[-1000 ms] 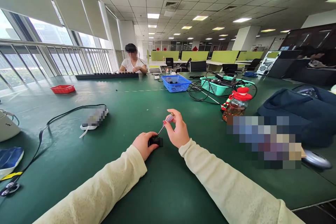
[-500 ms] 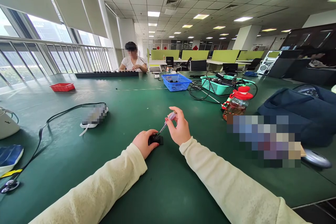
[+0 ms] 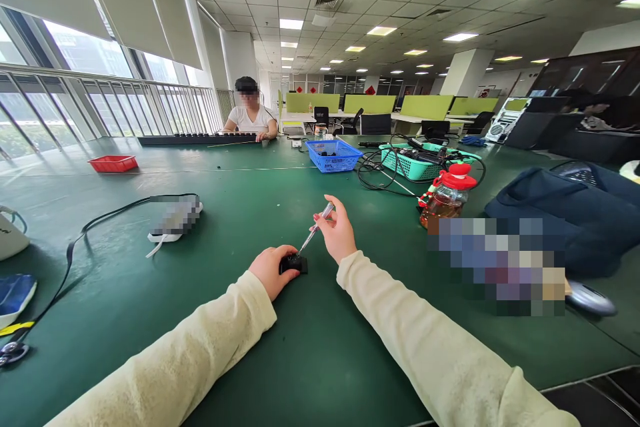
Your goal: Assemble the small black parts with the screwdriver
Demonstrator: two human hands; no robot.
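Observation:
On the green table [image 3: 310,347], my left hand [image 3: 270,271] grips a small black part [image 3: 295,263] between thumb and fingers, holding it against the surface. My right hand [image 3: 338,229] holds a screwdriver with a clear handle [image 3: 326,211] in its fingers, tilted up to the right. The screwdriver's tip meets the top of the black part, though the exact contact spot is too small to make out.
Farther back are a red tray [image 3: 113,164], a blue basket [image 3: 334,156] and a green basket [image 3: 415,161] with cables. To the right stand a red-lidded jar [image 3: 447,197] and a dark blue bag [image 3: 560,213]. A person [image 3: 253,113] sits across the table.
The fingers of my right hand have shifted on the screwdriver handle, showing more of it. The view has moved slightly. The person across has lowered a hand toward the table.

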